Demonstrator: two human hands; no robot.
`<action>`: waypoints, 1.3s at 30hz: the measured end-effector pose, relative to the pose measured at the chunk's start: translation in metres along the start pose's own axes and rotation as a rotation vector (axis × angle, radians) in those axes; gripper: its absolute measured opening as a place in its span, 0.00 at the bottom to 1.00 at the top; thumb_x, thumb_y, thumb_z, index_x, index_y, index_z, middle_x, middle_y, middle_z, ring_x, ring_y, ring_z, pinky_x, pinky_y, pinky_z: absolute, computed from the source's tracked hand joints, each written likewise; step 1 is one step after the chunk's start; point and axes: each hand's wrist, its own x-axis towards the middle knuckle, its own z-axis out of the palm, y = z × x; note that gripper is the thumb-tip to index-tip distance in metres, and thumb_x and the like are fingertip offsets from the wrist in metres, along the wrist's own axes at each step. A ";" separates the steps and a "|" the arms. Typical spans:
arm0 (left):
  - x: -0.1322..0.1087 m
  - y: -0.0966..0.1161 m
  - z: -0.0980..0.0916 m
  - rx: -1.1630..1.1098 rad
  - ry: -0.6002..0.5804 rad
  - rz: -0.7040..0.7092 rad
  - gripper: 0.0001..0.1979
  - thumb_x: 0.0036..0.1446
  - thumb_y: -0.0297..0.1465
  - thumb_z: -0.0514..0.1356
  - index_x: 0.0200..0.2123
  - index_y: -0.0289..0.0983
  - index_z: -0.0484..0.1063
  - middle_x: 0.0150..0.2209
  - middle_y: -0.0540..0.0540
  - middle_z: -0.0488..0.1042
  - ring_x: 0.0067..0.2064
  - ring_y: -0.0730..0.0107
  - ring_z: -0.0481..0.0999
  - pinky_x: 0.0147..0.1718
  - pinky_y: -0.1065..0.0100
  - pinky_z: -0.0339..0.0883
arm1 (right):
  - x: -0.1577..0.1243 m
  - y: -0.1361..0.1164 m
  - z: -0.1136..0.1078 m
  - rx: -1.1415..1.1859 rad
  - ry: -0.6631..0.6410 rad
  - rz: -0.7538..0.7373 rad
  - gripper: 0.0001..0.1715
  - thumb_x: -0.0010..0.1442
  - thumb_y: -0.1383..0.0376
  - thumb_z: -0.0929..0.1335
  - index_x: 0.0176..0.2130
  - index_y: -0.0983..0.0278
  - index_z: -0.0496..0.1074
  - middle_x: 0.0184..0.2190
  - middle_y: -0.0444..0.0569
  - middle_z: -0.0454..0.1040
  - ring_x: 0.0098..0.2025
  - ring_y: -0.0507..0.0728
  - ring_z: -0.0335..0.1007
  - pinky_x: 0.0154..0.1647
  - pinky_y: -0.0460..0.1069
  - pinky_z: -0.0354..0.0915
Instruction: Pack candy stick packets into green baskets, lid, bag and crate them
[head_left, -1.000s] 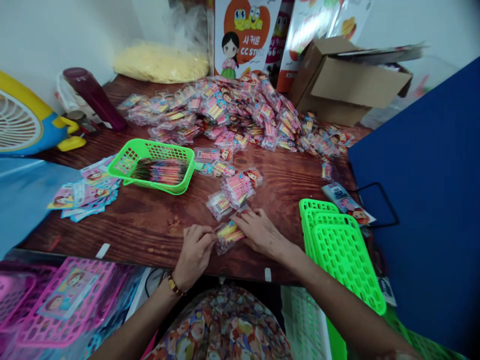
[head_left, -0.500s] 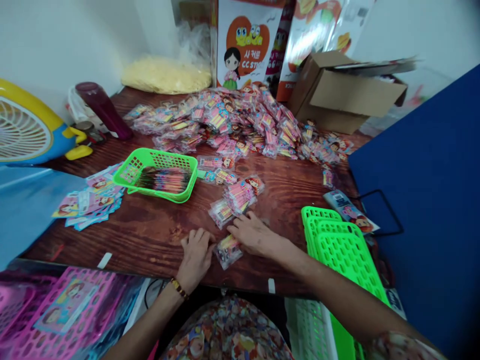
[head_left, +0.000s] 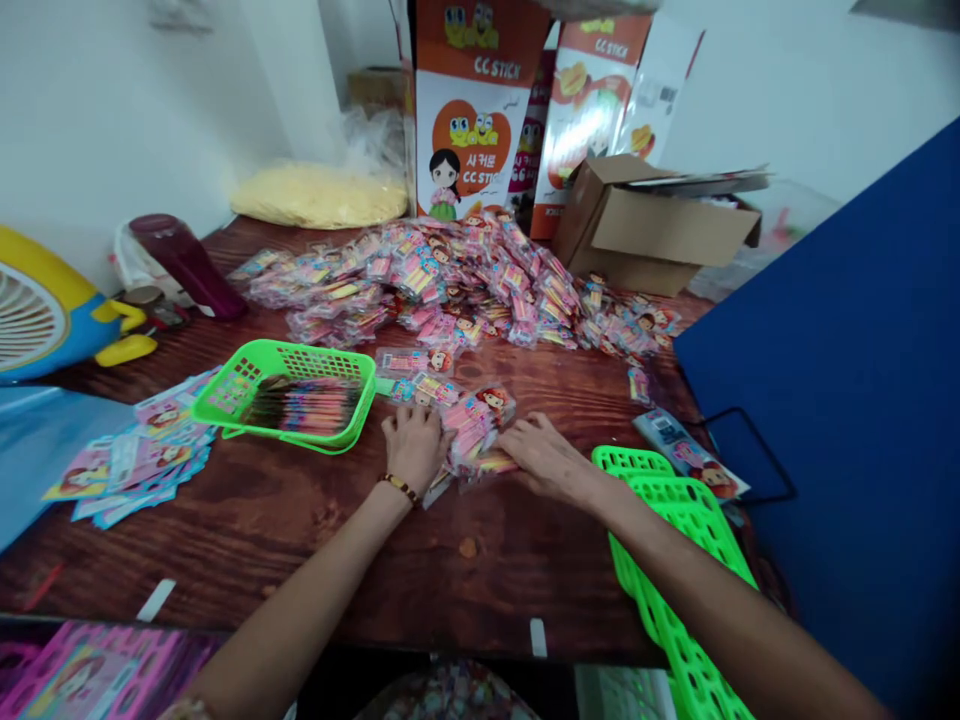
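Observation:
A small stack of clear candy-stick packets lies near the middle of the brown wooden table. My left hand presses against the stack's left side, fingers curled over the packets. My right hand closes in on the right side, fingers touching the packets. Both hands gather the same stack between them. A green basket holding loose coloured sticks sits just left of my left hand.
A large heap of the same packets covers the table's far half. Behind stand printed cartons and an open cardboard box. Stacked green baskets lie at right, paper cards at left, beside a blue panel.
Both hands moved away from the table's near edge, carrying the single packet forward onto the small stack. The camera tilted up and forward.

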 end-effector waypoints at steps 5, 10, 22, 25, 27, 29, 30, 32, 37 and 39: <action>0.002 0.000 0.017 -0.035 -0.030 0.040 0.06 0.62 0.30 0.54 0.38 0.39 0.71 0.42 0.43 0.74 0.49 0.54 0.67 0.49 0.51 0.53 | 0.029 0.026 -0.007 -0.068 0.095 -0.054 0.15 0.57 0.68 0.68 0.46 0.65 0.71 0.59 0.58 0.64 0.60 0.64 0.54 0.55 0.57 0.51; -0.004 -0.010 0.023 -0.106 -0.054 0.057 0.11 0.63 0.33 0.56 0.48 0.40 0.67 0.48 0.44 0.72 0.49 0.59 0.67 0.46 0.58 0.56 | 0.059 0.039 -0.002 0.019 -0.019 -0.144 0.20 0.57 0.61 0.71 0.48 0.64 0.72 0.61 0.57 0.64 0.63 0.65 0.53 0.61 0.62 0.45; -0.015 -0.004 0.008 -0.308 -0.072 0.279 0.10 0.62 0.27 0.54 0.47 0.40 0.67 0.43 0.46 0.72 0.48 0.62 0.67 0.48 0.61 0.56 | 0.025 0.026 0.015 -0.061 0.182 -0.174 0.11 0.55 0.68 0.67 0.41 0.65 0.69 0.58 0.61 0.63 0.61 0.65 0.54 0.64 0.64 0.42; -0.016 -0.004 0.003 -0.356 -0.103 0.280 0.10 0.63 0.29 0.55 0.47 0.42 0.67 0.43 0.48 0.73 0.46 0.66 0.70 0.49 0.62 0.57 | 0.022 0.024 0.019 -0.050 0.115 -0.157 0.09 0.59 0.70 0.63 0.41 0.65 0.67 0.43 0.55 0.72 0.47 0.60 0.65 0.56 0.58 0.54; -0.007 -0.008 0.003 -0.322 -0.084 0.122 0.09 0.63 0.34 0.55 0.46 0.42 0.68 0.43 0.47 0.74 0.46 0.64 0.71 0.48 0.61 0.57 | 0.017 0.024 0.025 -0.003 0.094 -0.115 0.09 0.60 0.70 0.62 0.42 0.66 0.67 0.40 0.54 0.72 0.43 0.59 0.65 0.49 0.55 0.57; 0.008 -0.014 0.007 -0.259 -0.044 -0.043 0.10 0.63 0.38 0.55 0.42 0.40 0.69 0.42 0.43 0.74 0.46 0.58 0.70 0.46 0.57 0.57 | 0.011 0.023 0.030 0.049 0.102 -0.073 0.15 0.59 0.70 0.64 0.47 0.67 0.65 0.42 0.55 0.71 0.43 0.59 0.65 0.48 0.54 0.57; 0.016 -0.016 0.010 -0.236 -0.028 -0.088 0.10 0.62 0.39 0.56 0.39 0.39 0.69 0.41 0.42 0.74 0.47 0.54 0.69 0.46 0.55 0.57 | 0.008 0.022 0.030 0.066 0.100 -0.062 0.17 0.58 0.70 0.64 0.49 0.67 0.64 0.43 0.55 0.71 0.44 0.59 0.65 0.48 0.54 0.56; 0.031 -0.020 0.017 -0.223 -0.017 -0.118 0.08 0.60 0.37 0.58 0.34 0.38 0.69 0.38 0.41 0.74 0.46 0.52 0.68 0.45 0.52 0.56 | 0.004 0.021 0.027 0.089 0.066 -0.054 0.17 0.59 0.69 0.64 0.49 0.64 0.66 0.45 0.54 0.71 0.45 0.59 0.64 0.48 0.54 0.56; 0.037 -0.015 0.019 -0.308 -0.006 -0.050 0.04 0.60 0.27 0.55 0.32 0.39 0.66 0.35 0.46 0.74 0.43 0.60 0.70 0.45 0.56 0.58 | 0.007 0.020 0.003 0.063 0.074 -0.020 0.09 0.57 0.68 0.66 0.41 0.62 0.69 0.51 0.55 0.69 0.54 0.62 0.61 0.53 0.57 0.55; 0.024 -0.009 0.010 -0.361 -0.015 0.037 0.04 0.61 0.27 0.53 0.34 0.39 0.66 0.35 0.47 0.73 0.42 0.63 0.70 0.45 0.60 0.60 | 0.011 0.021 -0.004 -0.005 0.162 -0.031 0.09 0.53 0.69 0.67 0.38 0.64 0.69 0.60 0.58 0.61 0.64 0.66 0.50 0.60 0.63 0.46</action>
